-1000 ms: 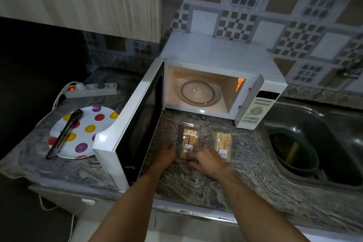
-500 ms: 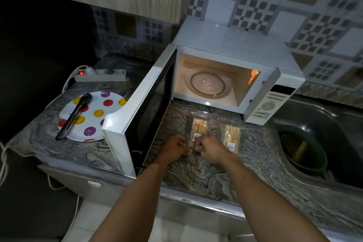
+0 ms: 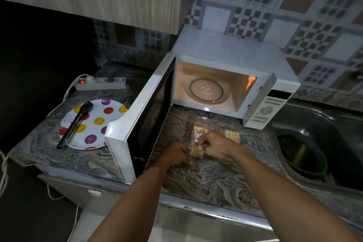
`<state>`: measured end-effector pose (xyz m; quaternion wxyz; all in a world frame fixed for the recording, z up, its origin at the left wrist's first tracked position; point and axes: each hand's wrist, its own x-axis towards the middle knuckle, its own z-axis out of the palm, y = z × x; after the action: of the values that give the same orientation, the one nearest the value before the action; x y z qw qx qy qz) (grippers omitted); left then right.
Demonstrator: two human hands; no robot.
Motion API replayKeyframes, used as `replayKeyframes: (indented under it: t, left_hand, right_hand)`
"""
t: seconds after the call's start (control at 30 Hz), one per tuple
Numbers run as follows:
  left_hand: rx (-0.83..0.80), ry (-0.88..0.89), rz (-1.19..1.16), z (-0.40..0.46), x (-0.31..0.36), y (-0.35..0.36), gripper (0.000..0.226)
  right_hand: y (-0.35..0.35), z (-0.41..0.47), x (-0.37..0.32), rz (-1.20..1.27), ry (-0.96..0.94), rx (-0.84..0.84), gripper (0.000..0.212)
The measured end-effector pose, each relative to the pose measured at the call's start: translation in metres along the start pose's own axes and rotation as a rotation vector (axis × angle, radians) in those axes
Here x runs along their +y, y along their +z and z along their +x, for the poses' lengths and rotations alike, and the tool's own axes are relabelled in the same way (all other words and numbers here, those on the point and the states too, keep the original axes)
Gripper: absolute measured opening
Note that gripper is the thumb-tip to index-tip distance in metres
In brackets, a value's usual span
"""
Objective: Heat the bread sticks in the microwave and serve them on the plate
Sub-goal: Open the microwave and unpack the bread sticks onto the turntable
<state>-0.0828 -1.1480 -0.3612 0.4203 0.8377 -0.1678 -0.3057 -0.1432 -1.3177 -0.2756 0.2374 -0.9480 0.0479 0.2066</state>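
Now both fists curled — left hand [image 3: 177,154], right hand [image 3: 213,146] pinching bread stick packet [image 3: 197,135] on counter [image 3: 206,180].

From my remote seat I see two bare forearms, no sleeves showing up to the near edge. The left hand [image 3: 174,156] wears nothing I can make out. The right hand [image 3: 217,147] shows a thin ring-like glint on one finger, too small to be sure.

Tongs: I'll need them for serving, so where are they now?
In the head view the black tongs lie across the spotted plate at the left, beside the open microwave door.
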Motion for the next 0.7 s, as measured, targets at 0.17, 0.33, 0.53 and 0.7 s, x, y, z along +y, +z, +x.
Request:
replayKeyframes:
  t: [0.17, 0.33, 0.53, 0.7]
  left_hand:
    - [0.033, -0.124, 0.138, 0.017, 0.019, -0.009, 0.033]
    - [0.282, -0.005, 0.324, 0.037, 0.006, 0.006, 0.045]
    - [0.391, 0.124, 0.496, 0.045, -0.021, 0.034, 0.054]
    - [0.405, 0.149, 0.475, 0.046, -0.029, 0.040, 0.059]
  right_hand:
    - [-0.059, -0.009, -0.020, -0.159, -0.071, 0.097, 0.015]
    - [-0.093, -0.001, -0.030, -0.270, -0.053, 0.322, 0.013]
    - [-0.055, 0.016, -0.027, -0.031, -0.028, 0.810, 0.043]
    - [0.012, 0.023, -0.021, -0.075, 0.127, 0.622, 0.050]
